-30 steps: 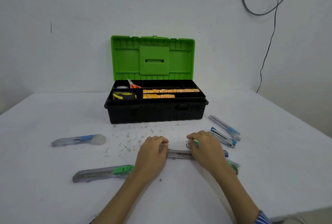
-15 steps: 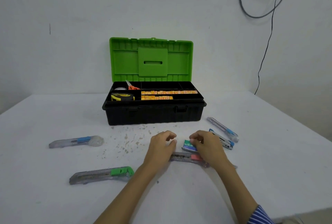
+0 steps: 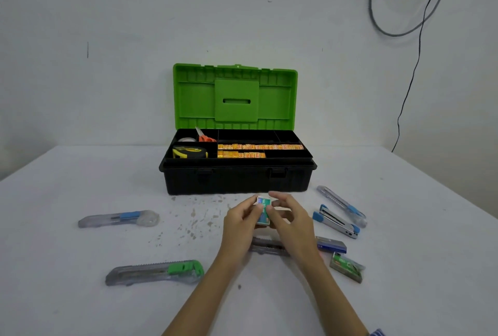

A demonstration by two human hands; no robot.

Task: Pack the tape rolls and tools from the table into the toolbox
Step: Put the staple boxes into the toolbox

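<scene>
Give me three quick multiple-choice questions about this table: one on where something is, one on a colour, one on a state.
1. Where is the tape measure?
A. Front-left compartment of the toolbox
B. On the table
C. In a hand

2. What colour is the toolbox lid?
A. Red
B. Green
C. Blue

3. What is the staple box doing?
A. Lying in the toolbox
B. Lying on the table
C. Held by both hands

Answers: 1 A, it sits inside the tray; 2 B, bright green; 3 C, left hand and right hand pinch it above the table.

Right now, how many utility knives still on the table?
4: blue-slider knife far left; green-slider knife near left; one under the hands; blue one right, beside the stapler.
</scene>
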